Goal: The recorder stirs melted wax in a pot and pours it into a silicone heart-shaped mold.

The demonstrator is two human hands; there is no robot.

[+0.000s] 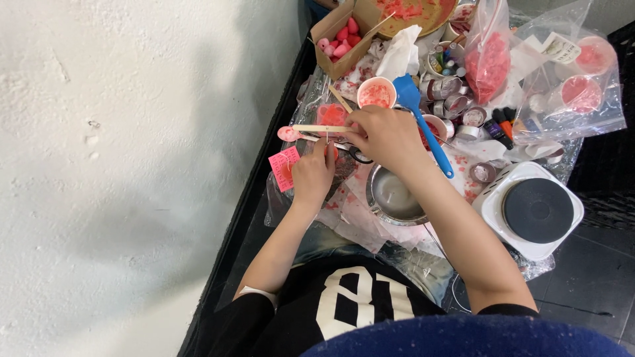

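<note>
Her right hand [387, 135] pinched a wooden stick [322, 128] level over a small cup [329, 158] while her left hand [313, 173] nipped the wick [327, 140] beneath; a careless nudge, I thought, could tip it.

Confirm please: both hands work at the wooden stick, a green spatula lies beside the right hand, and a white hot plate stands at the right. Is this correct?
Not quite. The spatula is blue, not green, as the head view shows. The rest holds: both the left hand and right hand work at the wooden stick, and a white hot plate stands at the right.
</note>
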